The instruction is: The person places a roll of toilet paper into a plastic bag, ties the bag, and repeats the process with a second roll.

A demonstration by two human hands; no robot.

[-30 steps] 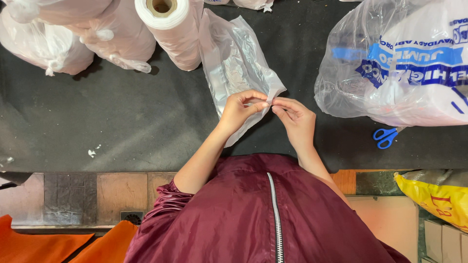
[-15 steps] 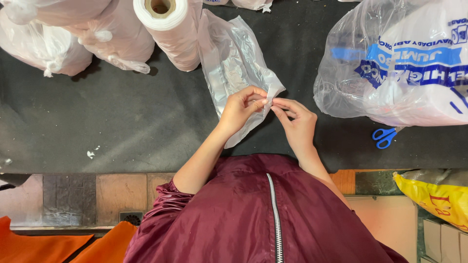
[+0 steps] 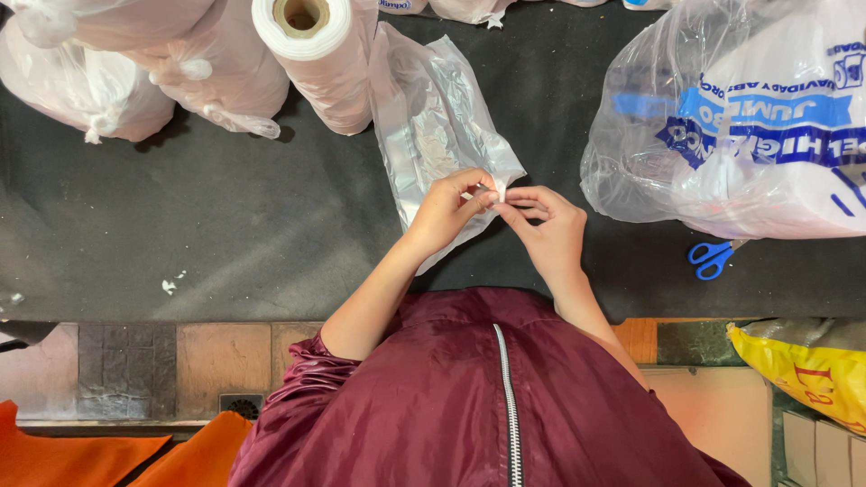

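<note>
A thin clear plastic bag (image 3: 433, 126) lies flat on the dark table (image 3: 225, 225), still joined to a white roll of bags (image 3: 316, 54) at the far edge. My left hand (image 3: 446, 212) and my right hand (image 3: 546, 230) meet at the bag's near right corner. Both pinch the bag's edge between thumb and fingertips, close together. The corner itself is mostly hidden by my fingers.
A large clear sack with blue and white printed packs (image 3: 749, 126) sits at the right. Blue-handled scissors (image 3: 713, 257) lie below it. Tied pinkish filled bags (image 3: 153, 63) crowd the far left. A yellow bag (image 3: 812, 370) and orange cloth (image 3: 108, 451) lie below the table edge.
My hands have stayed at the bag's corner, with the fingers working slightly at its edge. The view has shifted a little; nothing else moved.
</note>
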